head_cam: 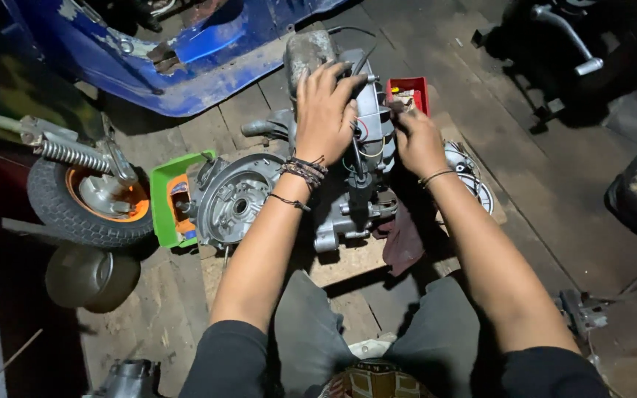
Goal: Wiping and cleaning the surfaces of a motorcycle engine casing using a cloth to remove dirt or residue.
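The blue scooter body (178, 66) fills the frame from ten to twelve o'clock, and the loose wheel (86, 199) with its orange hub lies at nine o'clock on the plank floor (554, 177). At the centre sits the grey engine block (333, 184), propped on a wooden board (348, 258) that looks narrower than the casting, so a hard push could rock the whole lump off its edge. The left hand (324, 110) lies spread flat over the top cover at twelve o'clock, its grip wide and pressing rather than closed around anything; if it lifts, the cover may shift. The right hand (418, 140), at one o'clock, has its fingers pinched on something small at the cover's edge (what it is I cannot tell), and a slip there could send it down between the planks. The red tray (411, 92) just beyond and the green tray (164, 195) at nine o'clock hold small parts; a nudge from an elbow could scatter them. Thin wires (359, 147) near the fingers might snag.
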